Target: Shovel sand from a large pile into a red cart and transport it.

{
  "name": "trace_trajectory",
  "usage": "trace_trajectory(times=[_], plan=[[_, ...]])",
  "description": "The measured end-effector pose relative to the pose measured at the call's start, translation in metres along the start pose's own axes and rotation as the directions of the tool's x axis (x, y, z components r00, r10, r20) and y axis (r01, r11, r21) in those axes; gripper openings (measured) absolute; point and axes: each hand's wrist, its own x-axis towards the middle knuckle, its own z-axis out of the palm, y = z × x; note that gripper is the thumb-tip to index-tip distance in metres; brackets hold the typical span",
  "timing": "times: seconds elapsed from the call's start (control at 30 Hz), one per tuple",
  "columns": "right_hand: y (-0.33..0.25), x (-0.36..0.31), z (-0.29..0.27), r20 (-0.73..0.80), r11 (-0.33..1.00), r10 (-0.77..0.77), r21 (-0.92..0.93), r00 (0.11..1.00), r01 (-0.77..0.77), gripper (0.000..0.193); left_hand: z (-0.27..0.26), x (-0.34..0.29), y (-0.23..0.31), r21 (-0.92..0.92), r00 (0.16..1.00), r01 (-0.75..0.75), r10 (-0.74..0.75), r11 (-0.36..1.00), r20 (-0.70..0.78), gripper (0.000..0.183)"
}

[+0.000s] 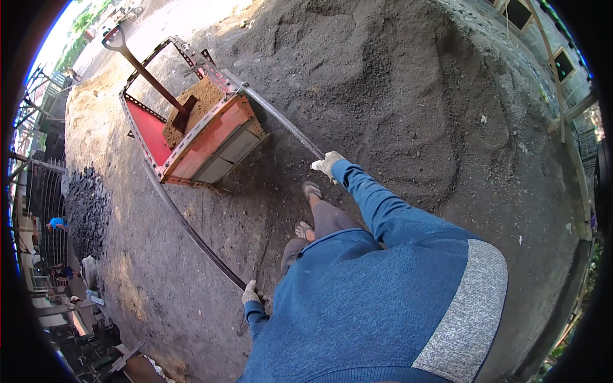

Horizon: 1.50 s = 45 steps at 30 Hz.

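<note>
A red metal cart (207,137) with two long bar handles stands ahead of me, to the left. My left hand (251,292), in a pale glove, is wrapped round the end of the dark left handle (191,233). Gloved as well, my right hand (327,165) grips the end of the grey right handle (281,117). Brown sand (205,96) lies in the cart's box. A shovel (150,75) leans in it, its blade in the sand and its D-shaped grip sticking up over the far left side.
A large mound of grey sand (389,83) rises to the right of the cart. Black gravel (88,207) is heaped at the left, near a wire mesh fence (51,204) and a person in a blue cap (57,223). Wooden posts (562,96) and a building stand at the far right.
</note>
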Motion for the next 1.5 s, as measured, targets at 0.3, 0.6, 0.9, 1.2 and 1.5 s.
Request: trace_trajectory(times=[0.3,0.6,0.9,1.2,1.5], plan=[[0.094,-0.078,-0.003,0.067,1.0,-0.009,-0.018,0.998,0.01,0.056,-0.032,-0.04,-0.121,0.144,0.983,-0.185,0.184,0.972,0.021,0.029],[0.17,-0.161,-0.013,0.057,0.985,-0.035,0.169,0.998,0.025,0.051,-0.044,-0.097,-0.204,-0.006,0.994,0.019,-0.019,1.0,-0.108,0.03],[0.253,-0.289,0.046,0.034,0.949,0.068,0.308,0.997,-0.075,0.027,-0.136,-0.133,-0.266,0.106,0.995,0.053,-0.044,0.993,-0.086,0.03],[0.291,-0.402,0.08,-0.026,0.936,0.168,0.318,0.985,-0.152,0.028,-0.216,-0.158,-0.324,0.188,1.0,0.017,-0.02,0.982,0.01,0.029],[0.363,-0.475,0.112,-0.031,0.915,0.164,0.378,0.986,-0.14,0.025,-0.267,-0.201,-0.392,0.184,1.0,-0.01,0.013,0.983,-0.014,0.032]])
